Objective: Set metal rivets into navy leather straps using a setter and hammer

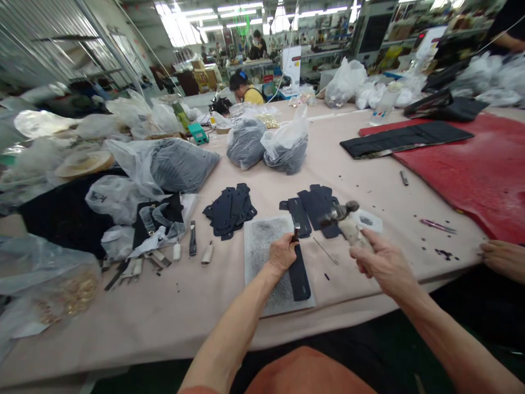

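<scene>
Your left grip (283, 253) closed round metal punch (296, 230) over navy strip (300, 276), right grip (379, 260) round hammer (348, 224); hold punch upright, strike squarely.

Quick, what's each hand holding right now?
Left hand: closed, holding a slim metal tool upright.
Right hand: closed, holding a hammer by its handle.
</scene>
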A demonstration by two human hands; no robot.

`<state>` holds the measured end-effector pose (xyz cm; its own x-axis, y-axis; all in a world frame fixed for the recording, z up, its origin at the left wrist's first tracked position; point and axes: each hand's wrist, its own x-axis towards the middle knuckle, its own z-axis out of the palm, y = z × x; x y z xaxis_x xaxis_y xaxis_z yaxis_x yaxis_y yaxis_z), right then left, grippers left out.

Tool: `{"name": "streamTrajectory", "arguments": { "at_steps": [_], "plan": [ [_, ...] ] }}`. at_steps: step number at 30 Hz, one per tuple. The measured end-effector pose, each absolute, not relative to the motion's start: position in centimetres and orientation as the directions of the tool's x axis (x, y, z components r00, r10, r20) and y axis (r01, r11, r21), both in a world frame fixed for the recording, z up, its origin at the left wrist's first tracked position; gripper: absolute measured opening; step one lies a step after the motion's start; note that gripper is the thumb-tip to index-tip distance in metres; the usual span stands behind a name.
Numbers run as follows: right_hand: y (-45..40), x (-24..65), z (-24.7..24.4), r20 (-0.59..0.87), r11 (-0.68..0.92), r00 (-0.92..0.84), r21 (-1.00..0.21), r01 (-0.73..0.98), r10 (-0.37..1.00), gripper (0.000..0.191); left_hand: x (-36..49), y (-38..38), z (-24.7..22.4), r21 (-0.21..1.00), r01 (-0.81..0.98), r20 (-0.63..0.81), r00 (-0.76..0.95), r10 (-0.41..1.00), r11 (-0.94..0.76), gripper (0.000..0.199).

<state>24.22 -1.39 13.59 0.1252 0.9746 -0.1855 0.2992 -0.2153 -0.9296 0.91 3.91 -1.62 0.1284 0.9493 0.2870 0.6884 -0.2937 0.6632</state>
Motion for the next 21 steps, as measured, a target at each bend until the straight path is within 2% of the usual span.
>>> {"name": "streamTrajectory", "arguments": {
  "at_steps": [3, 5, 6, 8, 10, 12, 13, 15, 18, 20, 21],
  "plan": [
    [-0.7, 22.8, 19.0, 0.261, 0.199, 0.037, -0.811, 0.550, 0.965, 0.059, 0.9, 4.0, -1.8, 0.652, 0.701, 0.284, 0.126, 0.950, -0.288, 0.013],
    [-0.4, 21.8, 20.6, 0.461, 0.381, -0.046, -0.669, 0.638, 0.886, 0.058, 1.0, 4.0, -1.9, 0.643, 0.710, 0.284, 0.129, 0.950, -0.288, 0.012],
    [-0.2, 21.5, 20.7, 0.509, 0.440, -0.106, -0.599, 0.669, 0.854, 0.058, 1.0, 4.0, -2.0, 0.637, 0.715, 0.282, 0.130, 0.951, -0.287, 0.012],
    [0.1, 21.0, 19.7, 0.497, 0.515, -0.267, -0.471, 0.716, 0.825, 0.055, 1.0, 4.0, -2.0, 0.624, 0.731, 0.272, 0.130, 0.953, -0.277, 0.011],
    [0.4, 21.0, 18.7, 0.383, 0.551, -0.416, -0.381, 0.743, 0.825, 0.052, 1.0, 4.0, -2.0, 0.612, 0.745, 0.260, 0.127, 0.957, -0.265, 0.010],
    [0.7, 21.3, 18.8, 0.282, 0.553, -0.478, -0.348, 0.757, 0.832, 0.050, 0.9, 3.9, -1.9, 0.612, 0.745, 0.257, 0.127, 0.958, -0.263, 0.009],
    [0.8, 21.5, 19.5, 0.280, 0.550, -0.476, -0.351, 0.758, 0.834, 0.050, 0.9, 3.9, -1.9, 0.618, 0.740, 0.259, 0.126, 0.958, -0.265, 0.010],
    [0.9, 21.5, 21.3, 0.387, 0.559, -0.423, -0.375, 0.740, 0.819, 0.052, 0.9, 3.9, -1.9, 0.636, 0.723, 0.267, 0.124, 0.956, -0.271, 0.011],
    [0.8, 21.0, 22.7, 0.650, 0.575, -0.220, -0.402, 0.713, 0.727, 0.061, 0.9, 3.9, -1.9, 0.652, 0.704, 0.276, 0.124, 0.953, -0.280, 0.012],
    [0.7, 20.6, 21.7, 0.680, 0.600, -0.223, -0.386, 0.700, 0.698, 0.065, 1.0, 3.9, -1.8, 0.654, 0.702, 0.269, 0.132, 0.954, -0.282, 0.012],
    [0.8, 20.6, 20.9, 0.626, 0.613, -0.300, -0.371, 0.698, 0.720, 0.063, 1.0, 3.9, -1.8, 0.651, 0.706, 0.264, 0.133, 0.955, -0.278, 0.012]
  ]
}}
